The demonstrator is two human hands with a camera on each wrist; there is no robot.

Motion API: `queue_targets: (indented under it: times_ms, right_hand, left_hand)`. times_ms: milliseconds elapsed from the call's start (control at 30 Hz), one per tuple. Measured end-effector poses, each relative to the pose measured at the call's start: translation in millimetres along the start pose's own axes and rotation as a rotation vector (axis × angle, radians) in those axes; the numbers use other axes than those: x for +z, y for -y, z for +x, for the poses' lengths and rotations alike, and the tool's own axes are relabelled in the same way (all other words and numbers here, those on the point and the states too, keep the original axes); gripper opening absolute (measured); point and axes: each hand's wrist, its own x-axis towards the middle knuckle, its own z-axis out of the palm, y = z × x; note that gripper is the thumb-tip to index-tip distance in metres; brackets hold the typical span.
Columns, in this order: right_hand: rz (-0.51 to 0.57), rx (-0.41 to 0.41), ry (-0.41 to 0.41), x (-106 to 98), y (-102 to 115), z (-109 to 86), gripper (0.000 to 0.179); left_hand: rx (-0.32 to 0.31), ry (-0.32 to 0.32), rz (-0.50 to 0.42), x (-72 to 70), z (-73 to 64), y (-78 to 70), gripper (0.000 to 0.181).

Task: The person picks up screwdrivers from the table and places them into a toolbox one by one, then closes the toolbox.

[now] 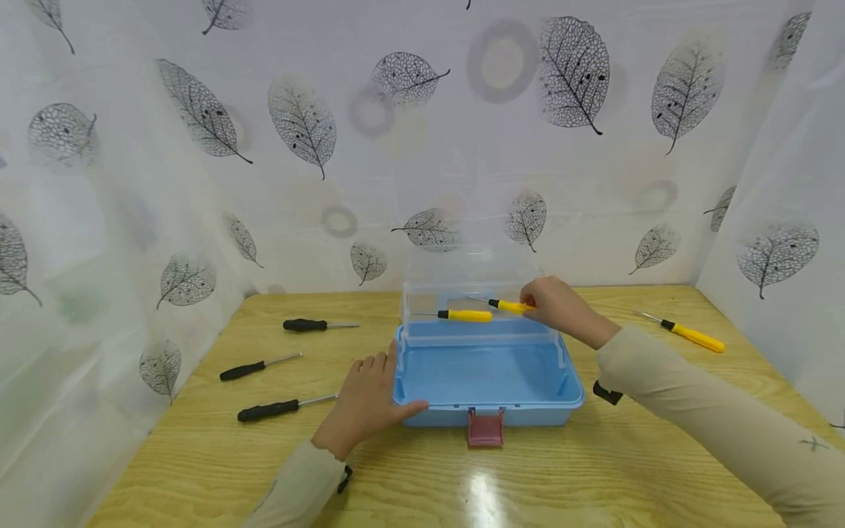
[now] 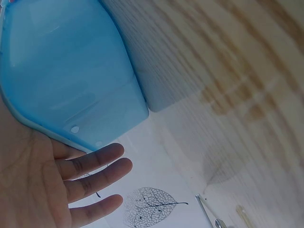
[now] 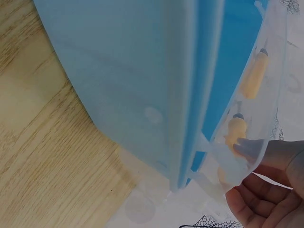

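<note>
A light blue toolbox (image 1: 488,416) stands on the table with its clear lid raised and a pink latch (image 1: 485,430) hanging at the front. My left hand (image 1: 370,396) rests against the box's left side, fingers extended and thumb by the front rim; the left wrist view shows the palm beside the blue wall. Behind the box's inside, a translucent tray (image 3: 266,114) holds a yellow-handled screwdriver (image 1: 469,316). At the tray's right end, my right hand (image 1: 561,306) pinches the handle of another yellow screwdriver (image 1: 511,306), partly seen through the plastic in the right wrist view.
On the left lie three black-handled screwdrivers: a far one (image 1: 305,325), a middle one (image 1: 243,371) and a near one (image 1: 269,411). Another yellow screwdriver (image 1: 693,336) lies to the right. A leaf-patterned curtain (image 1: 436,161) encloses the wooden table (image 1: 554,484).
</note>
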Motion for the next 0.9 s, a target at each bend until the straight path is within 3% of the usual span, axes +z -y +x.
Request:
queue_targets:
  times_ms: [900]
  right_hand:
    - [-0.146,-0.018,-0.018,5.3,-0.1,7.1,0.014]
  left_hand:
    - [0.004,0.006,0.001,-0.3,0.2,-0.4,0.110]
